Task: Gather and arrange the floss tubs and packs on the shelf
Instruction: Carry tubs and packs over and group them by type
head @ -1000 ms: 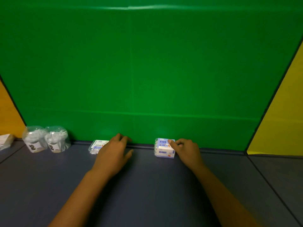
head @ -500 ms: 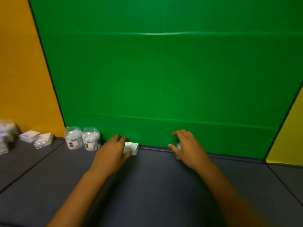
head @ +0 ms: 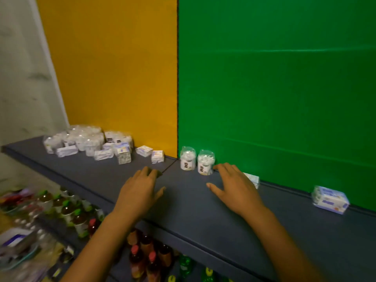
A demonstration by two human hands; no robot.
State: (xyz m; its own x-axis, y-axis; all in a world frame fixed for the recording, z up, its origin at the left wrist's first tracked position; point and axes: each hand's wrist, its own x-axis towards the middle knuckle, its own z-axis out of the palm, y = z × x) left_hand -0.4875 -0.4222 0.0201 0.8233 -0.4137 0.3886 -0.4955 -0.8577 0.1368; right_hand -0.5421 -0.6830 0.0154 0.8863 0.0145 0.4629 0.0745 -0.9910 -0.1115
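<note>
Left hand (head: 140,195) flat over grey shelf (head: 195,212), fingers loosely spread, holding nothing, right hand (head: 236,190) likewise spread, two clear floss tubs (head: 197,161) upright just beyond its fingertips, small floss pack (head: 253,179) behind it, larger pack (head: 329,199) far right, piled packs (head: 89,142) far left.

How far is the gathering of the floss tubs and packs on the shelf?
Partly done. A pile of tubs and packs already lies at the shelf's left end. Nothing is held: the left hand and right hand are both open over the shelf. Left: two tubs, a small pack behind the right hand, and a pack far right.
</note>
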